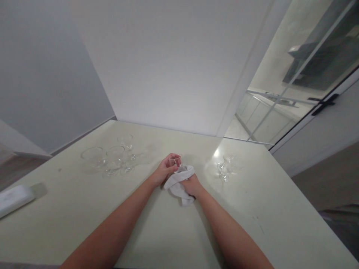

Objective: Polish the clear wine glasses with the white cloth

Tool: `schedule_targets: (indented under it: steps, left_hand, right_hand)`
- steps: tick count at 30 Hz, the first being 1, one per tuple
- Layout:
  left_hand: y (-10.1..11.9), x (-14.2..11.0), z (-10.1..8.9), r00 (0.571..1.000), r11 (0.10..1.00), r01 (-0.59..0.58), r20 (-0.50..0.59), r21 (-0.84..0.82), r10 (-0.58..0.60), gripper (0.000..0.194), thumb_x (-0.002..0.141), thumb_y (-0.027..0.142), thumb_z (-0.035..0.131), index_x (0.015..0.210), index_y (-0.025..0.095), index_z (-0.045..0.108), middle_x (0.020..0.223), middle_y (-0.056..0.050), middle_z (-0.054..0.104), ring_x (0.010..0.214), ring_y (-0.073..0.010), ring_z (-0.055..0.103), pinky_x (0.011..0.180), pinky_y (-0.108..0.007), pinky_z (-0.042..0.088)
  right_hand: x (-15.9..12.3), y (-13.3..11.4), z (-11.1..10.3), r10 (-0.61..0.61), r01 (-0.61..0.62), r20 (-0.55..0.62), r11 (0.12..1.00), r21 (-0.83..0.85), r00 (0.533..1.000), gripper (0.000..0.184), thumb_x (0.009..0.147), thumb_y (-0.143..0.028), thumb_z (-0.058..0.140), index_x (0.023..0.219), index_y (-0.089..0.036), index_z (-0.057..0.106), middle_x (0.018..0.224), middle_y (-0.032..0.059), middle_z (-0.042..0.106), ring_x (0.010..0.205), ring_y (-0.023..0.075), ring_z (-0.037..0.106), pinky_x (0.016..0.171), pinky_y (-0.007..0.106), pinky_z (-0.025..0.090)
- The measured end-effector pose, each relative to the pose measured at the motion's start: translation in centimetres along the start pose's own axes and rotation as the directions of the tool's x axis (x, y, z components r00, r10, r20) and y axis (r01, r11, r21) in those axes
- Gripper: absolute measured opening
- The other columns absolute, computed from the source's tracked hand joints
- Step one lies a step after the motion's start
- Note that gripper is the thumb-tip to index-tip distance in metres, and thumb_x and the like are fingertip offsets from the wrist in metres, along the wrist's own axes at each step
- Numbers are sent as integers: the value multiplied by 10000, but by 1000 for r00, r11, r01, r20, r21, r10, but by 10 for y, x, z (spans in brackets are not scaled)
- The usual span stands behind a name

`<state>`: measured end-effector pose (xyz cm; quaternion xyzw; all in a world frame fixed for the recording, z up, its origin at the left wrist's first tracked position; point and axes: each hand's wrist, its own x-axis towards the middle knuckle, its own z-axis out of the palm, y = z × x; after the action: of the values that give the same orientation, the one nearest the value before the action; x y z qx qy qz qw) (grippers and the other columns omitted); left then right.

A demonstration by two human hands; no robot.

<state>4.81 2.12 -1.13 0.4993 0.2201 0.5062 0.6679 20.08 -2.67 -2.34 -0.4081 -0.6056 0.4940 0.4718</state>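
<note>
While the left hand (166,168) clasps a clear, round-rimmed glass (175,161), the right hand (192,185) clutches crumpled white fabric cloth (177,188).

Surface: pale, smooth table (84,209) before me | my left: clear stemmed glasses (115,154) standing grouped | farther left: white box-like object (17,198), cut off by my view's edge; small dark spot (59,170) | my right: smaller clear glassware (224,172), close together, stance unclear; faint marks (259,225) nearer me
</note>
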Motion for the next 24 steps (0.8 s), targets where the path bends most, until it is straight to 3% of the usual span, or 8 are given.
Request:
schedule_targets:
  steps: [5, 8, 11, 14, 16, 19, 21, 24]
  left_hand:
    - [5, 0, -5, 993, 995, 95, 71, -18, -93, 602, 632, 409, 850, 1139, 178, 623, 1070, -116, 720, 920, -219, 671, 799, -311, 475]
    - [9, -1, -3, 990, 995, 97, 102, -26, -94, 596, 645, 440, 834, 1135, 172, 625, 1091, -127, 723, 890, -207, 665, 776, -303, 469]
    - [12, -2, 0, 996, 998, 57, 73, -26, -55, 569, 674, 476, 800, 1116, 154, 642, 1060, -127, 728, 802, -170, 638, 734, -285, 463]
    - [13, 0, 1, 999, 1000, -22, -39, -1, 22, 518, 710, 472, 770, 1094, 145, 652, 1036, -117, 728, 780, -154, 622, 724, -277, 470]
    - [14, 3, -1, 987, 996, -86, -135, 27, 89, 490, 716, 457, 769, 1075, 145, 649, 1029, -112, 728, 780, -148, 625, 726, -272, 479]
    - [14, 8, -6, 947, 983, -172, -264, 65, 183, 470, 741, 462, 752, 1079, 160, 626, 1068, -113, 718, 779, -139, 635, 710, -268, 493]
    - [14, 10, -8, 924, 973, -212, -304, 90, 230, 464, 765, 474, 733, 1103, 185, 602, 1124, -112, 704, 792, -135, 644, 691, -261, 500]
    - [17, 9, -6, 910, 947, -266, -279, 178, 308, 477, 760, 451, 756, 1132, 216, 570, 1172, -108, 691, 836, -143, 664, 717, -274, 514]
  right_hand:
    - [-1, -1, -8, 107, -106, -9, 991, 84, 994, 248, 705, -347, 724, 910, -210, 696, 913, 27, 743, 945, 224, 660, 904, 382, 520]
    - [-4, -1, -13, 283, -281, 24, 934, 222, 959, 356, 622, -400, 786, 889, -186, 690, 812, 30, 734, 852, 230, 681, 796, 365, 548]
    - [-5, 1, -12, 358, -351, 50, 864, 361, 932, 392, 596, -437, 788, 870, -174, 692, 764, 39, 731, 810, 241, 698, 740, 344, 552]
    - [-1, 5, -9, 339, -296, -32, 860, 416, 940, 351, 627, -423, 747, 871, -174, 702, 809, 54, 751, 864, 261, 708, 795, 369, 550]
    - [4, 7, -9, 299, -200, -189, 887, 416, 935, 328, 659, -413, 700, 891, -181, 706, 887, 61, 764, 930, 262, 699, 861, 385, 535]
    - [12, 9, -10, 269, -89, -401, 906, 415, 876, 342, 693, -415, 664, 952, -194, 701, 1028, 61, 759, 1064, 251, 661, 965, 390, 495]
    - [14, 11, -11, 290, -85, -399, 886, 457, 870, 355, 697, -418, 672, 977, -200, 698, 1079, 61, 751, 1107, 246, 648, 988, 388, 485]
    - [16, 14, -11, 280, -110, -308, 875, 472, 909, 327, 703, -401, 662, 960, -204, 704, 1059, 62, 755, 1101, 239, 655, 996, 383, 483]
